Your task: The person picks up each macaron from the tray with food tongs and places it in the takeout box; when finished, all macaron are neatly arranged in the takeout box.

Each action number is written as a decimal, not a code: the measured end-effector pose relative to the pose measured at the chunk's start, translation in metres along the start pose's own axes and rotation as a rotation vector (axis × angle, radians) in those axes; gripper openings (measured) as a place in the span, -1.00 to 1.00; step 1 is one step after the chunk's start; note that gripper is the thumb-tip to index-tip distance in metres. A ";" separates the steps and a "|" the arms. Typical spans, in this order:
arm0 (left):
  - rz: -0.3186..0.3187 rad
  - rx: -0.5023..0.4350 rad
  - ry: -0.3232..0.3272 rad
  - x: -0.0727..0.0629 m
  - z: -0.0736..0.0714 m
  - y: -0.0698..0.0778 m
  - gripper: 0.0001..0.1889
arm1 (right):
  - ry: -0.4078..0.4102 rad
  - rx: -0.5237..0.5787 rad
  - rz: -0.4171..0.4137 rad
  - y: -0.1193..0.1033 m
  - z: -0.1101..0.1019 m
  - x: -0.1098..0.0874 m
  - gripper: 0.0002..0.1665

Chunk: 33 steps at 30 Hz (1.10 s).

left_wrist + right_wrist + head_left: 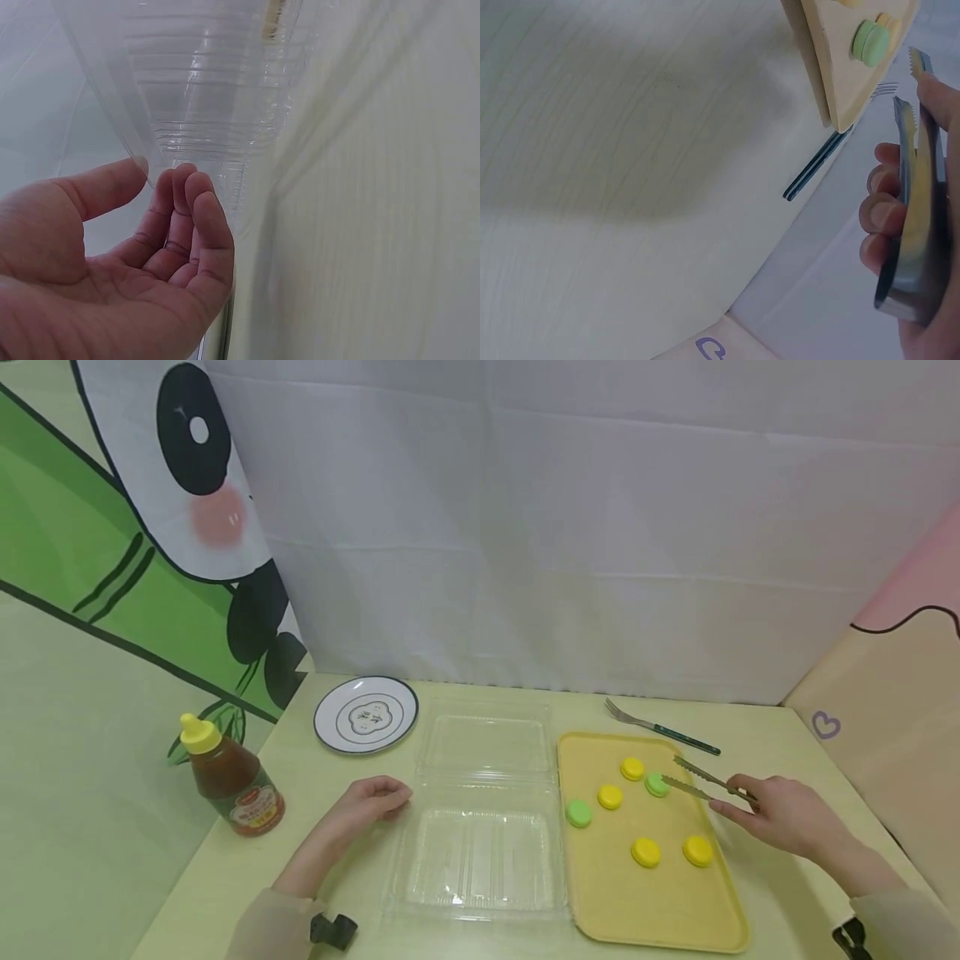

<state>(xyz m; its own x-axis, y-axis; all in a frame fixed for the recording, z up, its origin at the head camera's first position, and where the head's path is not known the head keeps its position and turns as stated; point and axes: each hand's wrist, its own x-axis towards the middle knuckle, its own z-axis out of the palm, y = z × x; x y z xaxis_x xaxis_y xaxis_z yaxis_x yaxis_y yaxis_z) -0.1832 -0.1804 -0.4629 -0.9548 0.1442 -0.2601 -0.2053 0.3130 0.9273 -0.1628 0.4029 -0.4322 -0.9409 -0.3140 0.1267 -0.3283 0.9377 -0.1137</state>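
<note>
My right hand (787, 814) grips metal tongs (922, 217), whose toothed tips stand apart over the right side of a yellow tray (622, 910). Near the tips in the head view is a green macaron (657, 785). Another green macaron (579, 813) and several yellow macarons (646, 852) lie spread about the tray. My left hand (367, 803) pinches the left edge of a clear plastic box (480, 860) near its hinge, thumb on one side of the rim and curled fingers (214, 225) on the other. The box lies opened flat, its lid (487, 743) toward the back.
A white plate (330, 727) with a dark rim sits at the back left. At the left edge stands a brown sauce bottle (240, 785) with a yellow cap. Behind the tray lies a fork (667, 731) with a green handle. A white sheet (570, 527) hangs along the table's back edge.
</note>
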 end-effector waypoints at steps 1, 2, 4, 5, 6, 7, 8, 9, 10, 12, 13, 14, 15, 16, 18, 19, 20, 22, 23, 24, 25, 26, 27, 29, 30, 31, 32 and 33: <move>-0.001 0.000 0.000 0.000 0.000 0.000 -0.72 | -0.002 0.003 -0.002 -0.001 0.001 0.000 -0.53; -0.002 -0.001 0.000 0.000 0.000 0.000 -0.72 | -0.005 0.007 -0.005 -0.002 0.001 0.000 -0.53; 0.000 -0.004 -0.001 0.000 0.000 0.000 -0.72 | -0.007 0.014 -0.008 -0.003 0.002 0.000 -0.54; 0.001 -0.003 -0.002 0.000 0.000 -0.001 -0.72 | -0.009 0.016 -0.012 -0.003 0.003 0.000 -0.55; 0.002 -0.001 -0.002 0.000 0.000 -0.001 -0.72 | -0.011 0.018 -0.014 -0.004 0.004 0.000 -0.55; 0.004 0.002 -0.002 0.000 0.000 -0.001 -0.72 | -0.013 0.020 -0.016 -0.004 0.006 0.000 -0.54; 0.007 0.005 -0.004 0.000 0.000 -0.001 -0.72 | -0.016 0.019 -0.018 -0.004 0.007 0.000 -0.54; 0.011 0.010 -0.006 0.000 -0.001 -0.002 -0.71 | -0.019 0.020 -0.020 -0.004 0.008 0.000 -0.53; 0.013 0.016 -0.008 0.001 -0.001 -0.002 -0.70 | -0.021 0.019 -0.023 -0.004 0.009 0.001 -0.52; 0.016 0.026 -0.010 0.001 -0.001 -0.003 -0.69 | -0.032 0.022 -0.024 -0.004 0.011 0.001 -0.50; 0.016 0.027 -0.012 0.001 -0.001 -0.003 -0.68 | -0.037 0.024 -0.023 -0.005 0.012 0.001 -0.50; 0.015 0.028 -0.014 0.001 -0.001 -0.003 -0.68 | -0.041 0.024 -0.023 -0.005 0.013 0.002 -0.50; 0.014 0.027 -0.015 0.002 -0.001 -0.004 -0.68 | -0.043 0.027 -0.024 -0.005 0.013 0.002 -0.50; 0.012 0.024 -0.016 0.002 -0.001 -0.004 -0.68 | -0.046 0.027 -0.022 -0.005 0.014 0.002 -0.50; 0.005 0.021 -0.019 0.001 -0.002 -0.003 -0.68 | -0.046 0.028 -0.021 -0.006 0.014 0.002 -0.50; 0.005 0.019 -0.019 0.001 -0.002 -0.003 -0.69 | -0.043 0.030 -0.024 -0.007 0.015 0.002 -0.51; 0.004 0.017 -0.018 0.001 -0.002 -0.002 -0.69 | -0.041 0.032 -0.027 -0.007 0.015 0.002 -0.52; 0.004 0.013 -0.019 0.001 -0.002 -0.002 -0.70 | -0.036 0.037 -0.029 -0.009 0.015 0.001 -0.53; 0.003 0.011 -0.019 0.000 -0.002 -0.001 -0.70 | -0.034 0.040 -0.031 -0.009 0.016 0.001 -0.53; 0.005 0.009 -0.021 0.000 -0.002 -0.001 -0.70 | -0.031 0.041 -0.032 -0.009 0.016 0.001 -0.53; 0.006 0.004 -0.022 0.000 -0.002 -0.001 -0.70 | -0.035 0.043 -0.034 -0.009 0.017 0.001 -0.53; 0.006 0.001 -0.023 0.000 -0.002 -0.001 -0.70 | -0.036 0.044 -0.033 -0.009 0.017 0.001 -0.53; 0.006 -0.001 -0.024 0.000 -0.002 -0.001 -0.70 | -0.036 0.040 -0.030 -0.009 0.018 0.001 -0.53; 0.006 -0.002 -0.026 0.000 -0.002 -0.002 -0.70 | -0.039 0.043 -0.032 -0.008 0.019 0.001 -0.53; 0.006 -0.002 -0.025 0.000 -0.002 -0.002 -0.70 | -0.039 0.042 -0.030 -0.008 0.019 0.000 -0.53; 0.006 -0.002 -0.025 0.000 -0.002 -0.002 -0.69 | -0.037 0.045 -0.029 -0.008 0.020 0.000 -0.53; 0.007 0.000 -0.025 0.000 -0.002 -0.002 -0.69 | -0.034 0.048 -0.028 -0.008 0.020 0.000 -0.53; 0.008 0.002 -0.026 0.000 -0.002 -0.002 -0.69 | -0.032 0.049 -0.027 -0.008 0.020 0.000 -0.53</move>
<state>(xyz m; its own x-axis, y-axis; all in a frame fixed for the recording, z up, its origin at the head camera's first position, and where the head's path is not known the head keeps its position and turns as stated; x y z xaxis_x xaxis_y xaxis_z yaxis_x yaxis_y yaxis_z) -0.1831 -0.1827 -0.4639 -0.9505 0.1715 -0.2593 -0.1969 0.3133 0.9290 -0.1614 0.3925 -0.4512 -0.9337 -0.3442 0.0986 -0.3563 0.9207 -0.1593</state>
